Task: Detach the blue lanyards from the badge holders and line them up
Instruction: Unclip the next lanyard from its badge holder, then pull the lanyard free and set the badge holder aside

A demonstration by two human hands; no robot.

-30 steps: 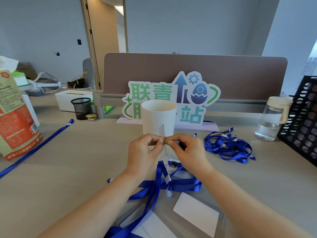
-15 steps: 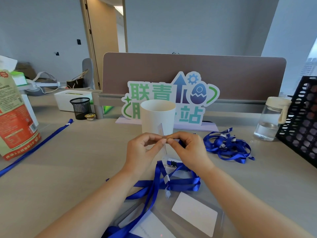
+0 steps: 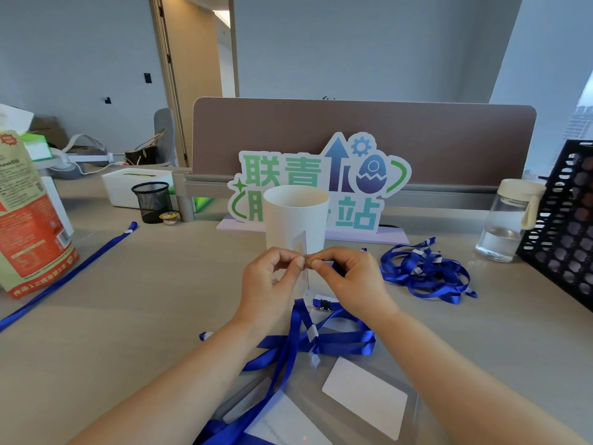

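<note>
My left hand and my right hand meet above the desk and pinch the top of a clear badge holder, seen edge-on between the fingertips. My right hand also pinches the blue lanyard end there. Below my hands a blue lanyard lies looped over clear badge holders with white cards. A tangled pile of blue lanyards sits to the right. One lanyard lies stretched straight at the left.
A white paper cup stands just behind my hands, in front of a colourful sign. A water bottle and black mesh rack are at the right. An orange bag and mesh pen cup are at the left.
My hands stay together at the badge holder, with only slight shifts of the fingertips. Nothing else on the desk has moved.
</note>
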